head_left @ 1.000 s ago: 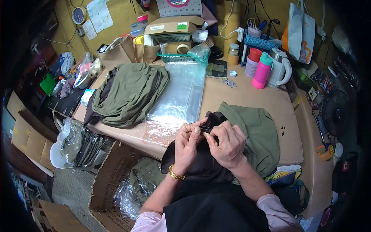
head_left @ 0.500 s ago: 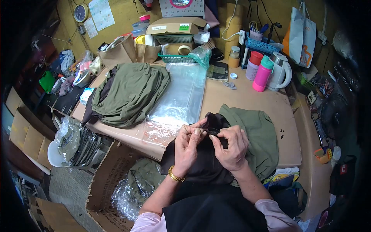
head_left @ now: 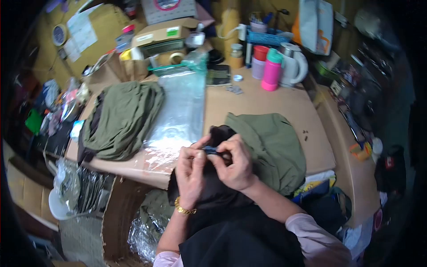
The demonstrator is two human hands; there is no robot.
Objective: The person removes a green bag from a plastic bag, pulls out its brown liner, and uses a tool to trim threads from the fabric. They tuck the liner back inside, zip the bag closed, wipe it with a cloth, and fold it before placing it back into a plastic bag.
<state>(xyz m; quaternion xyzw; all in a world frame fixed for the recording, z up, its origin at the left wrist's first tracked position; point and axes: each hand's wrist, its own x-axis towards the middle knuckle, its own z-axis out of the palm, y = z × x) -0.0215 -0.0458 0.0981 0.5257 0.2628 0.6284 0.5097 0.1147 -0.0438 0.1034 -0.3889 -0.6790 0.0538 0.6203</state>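
Note:
My left hand, with a gold-coloured watch or bracelet at its wrist, pinches dark cloth between thumb and fingers. Just beside it, my right hand grips the same cloth, fingers curled. A narrow dark, bluish strip spans the gap between the fingertips; blur hides what it is. The dark cloth drapes below my hands over the table's front edge. It adjoins an olive-green cloth item, which lies on the table to the right, partly behind my right hand and forearm.
A pile of olive-green cloth items lies at the left, beside clear plastic sheets. A pink bottle and a kettle stand at the back. Below the table's front edge is an open cardboard box with plastic-wrapped cloth.
The whole view has shifted, so the table's things appear further left and higher. Both hands still pinch the dark cloth, and a bluish strip now shows between the fingertips.

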